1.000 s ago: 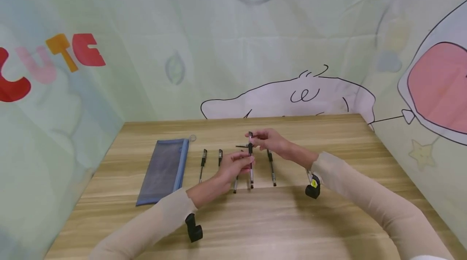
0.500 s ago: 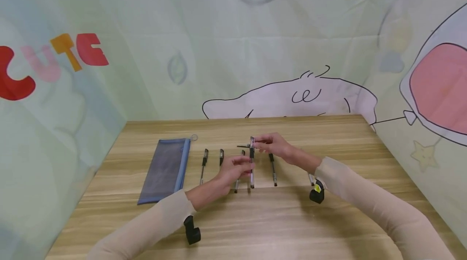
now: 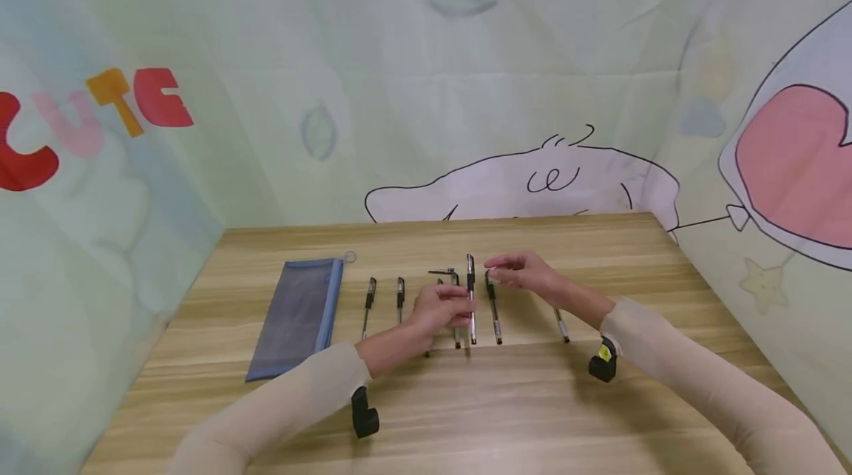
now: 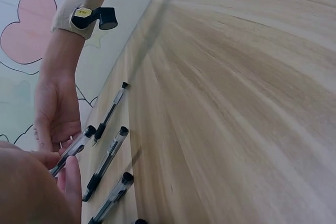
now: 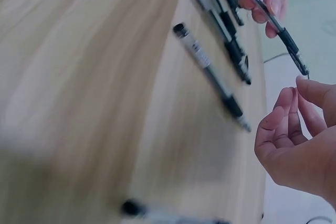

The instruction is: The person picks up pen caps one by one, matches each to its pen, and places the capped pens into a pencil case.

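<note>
My left hand (image 3: 439,310) pinches a clear gel pen with a black grip (image 3: 470,284) partway along its barrel, the gripped end pointing away. In the left wrist view the pen's dark-capped end (image 4: 90,130) sticks out past the thumb. My right hand (image 3: 526,273) is just right of the held pen's far end, fingers loosely bent. The right wrist view shows its thumb and fingertips close by the pen's tip (image 5: 303,67), with nothing seen gripped. Below the right fingertips lies another pen (image 3: 495,308). Part of a pen (image 3: 427,351) is hidden under my left hand.
Similar pens lie in a row: two at left (image 3: 369,301), (image 3: 401,294), one beside the held pen (image 3: 456,334), one under the right wrist (image 3: 562,327). A thin dark piece (image 3: 439,271) lies crosswise behind them. A blue mesh zip pouch (image 3: 293,312) lies at left on the wooden table (image 3: 466,416).
The right hand has left the held pen's far end and moved right. My left hand has carried the pen slightly right, away from the neighbouring pen, which now shows beside it.
</note>
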The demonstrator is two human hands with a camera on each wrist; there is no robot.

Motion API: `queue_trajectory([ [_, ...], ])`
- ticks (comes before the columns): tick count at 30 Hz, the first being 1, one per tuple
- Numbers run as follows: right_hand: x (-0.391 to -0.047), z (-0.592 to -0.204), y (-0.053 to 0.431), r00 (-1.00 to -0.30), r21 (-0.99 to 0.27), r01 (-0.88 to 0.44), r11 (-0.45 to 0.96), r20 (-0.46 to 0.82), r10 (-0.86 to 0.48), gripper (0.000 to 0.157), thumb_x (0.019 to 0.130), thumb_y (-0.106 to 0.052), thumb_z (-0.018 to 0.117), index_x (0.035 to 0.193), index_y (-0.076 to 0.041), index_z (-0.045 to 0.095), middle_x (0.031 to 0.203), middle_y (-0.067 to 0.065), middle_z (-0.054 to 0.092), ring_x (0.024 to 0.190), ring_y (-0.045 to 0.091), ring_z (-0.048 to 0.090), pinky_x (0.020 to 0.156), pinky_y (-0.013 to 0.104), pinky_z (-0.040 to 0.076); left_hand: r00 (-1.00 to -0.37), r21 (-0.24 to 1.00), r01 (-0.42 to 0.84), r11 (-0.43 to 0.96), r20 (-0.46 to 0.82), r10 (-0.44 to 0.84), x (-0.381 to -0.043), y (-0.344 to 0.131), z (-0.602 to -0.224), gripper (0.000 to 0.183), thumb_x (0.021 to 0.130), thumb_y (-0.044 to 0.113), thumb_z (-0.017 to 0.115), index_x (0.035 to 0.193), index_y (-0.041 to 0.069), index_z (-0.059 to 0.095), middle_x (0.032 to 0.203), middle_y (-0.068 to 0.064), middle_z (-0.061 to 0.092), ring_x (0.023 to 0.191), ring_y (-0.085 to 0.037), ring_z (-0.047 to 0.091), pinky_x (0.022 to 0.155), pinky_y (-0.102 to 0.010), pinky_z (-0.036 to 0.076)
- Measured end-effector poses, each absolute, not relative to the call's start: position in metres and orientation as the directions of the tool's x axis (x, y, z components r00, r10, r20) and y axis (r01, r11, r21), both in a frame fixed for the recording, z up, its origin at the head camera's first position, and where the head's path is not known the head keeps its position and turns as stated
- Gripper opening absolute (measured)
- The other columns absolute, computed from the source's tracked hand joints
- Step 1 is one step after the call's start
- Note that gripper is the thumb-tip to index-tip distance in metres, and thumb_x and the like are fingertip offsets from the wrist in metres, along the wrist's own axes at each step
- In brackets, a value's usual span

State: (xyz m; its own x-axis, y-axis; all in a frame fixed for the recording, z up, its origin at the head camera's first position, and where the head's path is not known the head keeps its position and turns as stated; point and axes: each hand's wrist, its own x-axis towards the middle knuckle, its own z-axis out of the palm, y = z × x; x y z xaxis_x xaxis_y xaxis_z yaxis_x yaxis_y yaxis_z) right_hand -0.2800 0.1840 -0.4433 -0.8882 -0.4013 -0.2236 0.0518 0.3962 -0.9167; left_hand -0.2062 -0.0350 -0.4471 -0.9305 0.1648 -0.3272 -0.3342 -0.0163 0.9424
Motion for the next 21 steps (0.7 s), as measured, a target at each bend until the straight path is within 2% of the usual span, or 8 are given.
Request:
queue_trajectory([
  [4, -0.276, -0.449, 0.203, -0.898, -0.911, 0.067, 0.407, -0.233, -0.374, 0.041, 0.1, -0.02, 0.066, 0.134, 0.003, 0.062, 0.123, 0.014, 0.07, 0.096, 0.016, 0.062, 0.082, 0.029, 0.052, -0.925, 0.939, -0.343, -0.014, -0.336, 0.178, -0.209, -0.024, -0.45, 0.035, 0.089, 0.0, 0.075, 0.122, -0.008, 0.065, 0.111, -0.021, 0.074, 0.072, -0.012, 0.073, 0.077, -0.028, 0.064],
  [9, -0.275, -0.45, 0.227, -0.91, -0.903, 0.074, 0.423, -0.234, -0.341, 0.044, 0.101, -0.023, 0.065, 0.135, 0.004, 0.061, 0.123, 0.016, 0.069, 0.099, 0.017, 0.062, 0.081, 0.028, 0.053, -0.925, 0.941, -0.338, -0.001, -0.332, 0.183, -0.215, -0.008, -0.449, 0.035, 0.088, -0.001, 0.076, 0.121, -0.008, 0.066, 0.11, -0.021, 0.075, 0.072, -0.013, 0.073, 0.077, -0.029, 0.064],
  [15, -0.27, -0.448, 0.247, -0.906, -0.909, 0.115, 0.4, -0.261, -0.333, 0.047, 0.102, -0.021, 0.064, 0.139, 0.007, 0.056, 0.095, -0.002, 0.063, 0.085, 0.01, 0.054, 0.072, 0.025, 0.048, -0.926, 0.946, -0.325, -0.001, -0.318, 0.204, -0.219, 0.012, -0.446, 0.032, 0.088, -0.003, 0.076, 0.118, -0.007, 0.067, 0.107, -0.02, 0.074, 0.075, -0.015, 0.074, 0.077, -0.031, 0.064],
  [21, -0.263, -0.446, 0.266, -0.907, -0.913, 0.124, 0.389, -0.263, -0.328, 0.049, 0.103, -0.023, 0.062, 0.14, 0.009, 0.053, 0.087, -0.006, 0.056, 0.079, 0.009, 0.049, 0.071, 0.027, 0.043, -0.922, 0.945, -0.327, 0.002, -0.32, 0.217, -0.224, 0.032, -0.449, 0.03, 0.087, -0.006, 0.075, 0.116, -0.007, 0.066, 0.102, -0.018, 0.073, 0.072, -0.015, 0.071, 0.076, -0.03, 0.064],
])
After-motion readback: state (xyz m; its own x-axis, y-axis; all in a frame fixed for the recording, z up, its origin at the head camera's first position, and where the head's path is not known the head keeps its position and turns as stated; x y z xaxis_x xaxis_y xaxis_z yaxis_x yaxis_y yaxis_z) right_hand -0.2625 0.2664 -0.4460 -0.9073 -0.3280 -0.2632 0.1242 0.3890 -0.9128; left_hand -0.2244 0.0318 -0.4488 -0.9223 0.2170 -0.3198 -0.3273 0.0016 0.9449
